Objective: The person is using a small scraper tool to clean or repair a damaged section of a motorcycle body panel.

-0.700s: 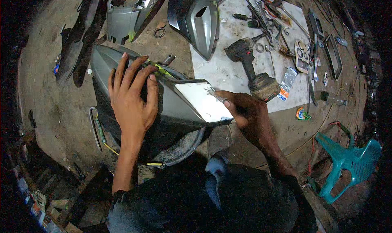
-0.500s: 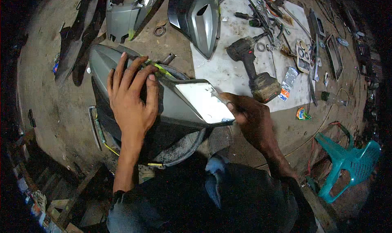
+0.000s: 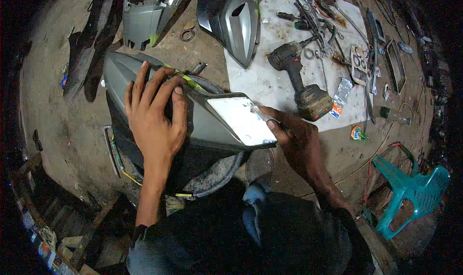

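Two hands on grey scooter panel (image 3: 193, 116) propped over round tub (image 3: 217, 173): left hand (image 3: 154, 116) splayed flat, right hand (image 3: 294, 140) pinching its pale end. Could slide off, grip being slight.

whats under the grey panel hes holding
Under the grey panel a round dark tub shows, its rim poking out below. What the tub holds is covered by the panel and left hand.

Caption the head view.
Left hand steadies a grey scooter body panel; right hand works at its edge.
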The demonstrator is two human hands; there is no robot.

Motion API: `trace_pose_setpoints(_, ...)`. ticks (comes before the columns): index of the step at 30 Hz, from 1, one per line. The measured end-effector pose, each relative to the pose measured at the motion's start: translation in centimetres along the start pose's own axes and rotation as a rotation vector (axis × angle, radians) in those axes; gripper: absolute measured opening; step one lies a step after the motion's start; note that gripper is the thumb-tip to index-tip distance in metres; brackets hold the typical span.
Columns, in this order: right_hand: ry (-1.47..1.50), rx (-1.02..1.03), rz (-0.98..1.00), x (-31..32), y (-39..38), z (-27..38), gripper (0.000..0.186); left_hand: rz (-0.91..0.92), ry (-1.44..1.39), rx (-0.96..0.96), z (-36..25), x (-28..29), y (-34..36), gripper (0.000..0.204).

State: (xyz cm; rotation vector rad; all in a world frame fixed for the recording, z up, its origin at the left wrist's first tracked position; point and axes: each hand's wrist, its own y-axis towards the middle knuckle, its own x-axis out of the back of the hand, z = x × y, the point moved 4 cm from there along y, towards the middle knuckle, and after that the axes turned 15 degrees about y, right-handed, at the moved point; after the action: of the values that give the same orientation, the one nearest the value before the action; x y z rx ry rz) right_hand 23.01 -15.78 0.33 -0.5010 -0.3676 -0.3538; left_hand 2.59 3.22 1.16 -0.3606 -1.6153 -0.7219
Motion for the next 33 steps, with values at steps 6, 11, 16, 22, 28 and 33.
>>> trace_pose_setpoints(6,-0.002,-0.049,0.042,0.2,0.1,0.8,0.036,-0.017,-0.034,0.008,-0.4,-0.3,-0.1,0.022)
trace_pose_setpoints(11,-0.006,-0.077,0.085,0.0,0.3,1.9,0.034,-0.049,-0.038,0.015,0.2,0.1,-0.2,0.021)
trace_pose_setpoints(16,-0.014,-0.014,0.065,-0.1,0.4,1.8,0.032,-0.019,-0.033,0.018,-0.3,-0.1,-0.3,0.021)
trace_pose_setpoints(22,-0.055,0.053,0.074,-0.4,0.8,1.3,0.033,-0.060,-0.035,0.013,0.1,-0.2,-0.3,0.020)
trace_pose_setpoints(28,-0.039,-0.005,0.117,-0.1,1.2,2.3,0.032,-0.039,-0.029,0.032,-0.5,-0.4,0.0,0.020)
trace_pose_setpoints(33,-0.151,0.217,0.228,-1.9,1.4,1.8,0.031,-0.030,0.027,0.028,-0.4,-0.4,-0.3,0.022)
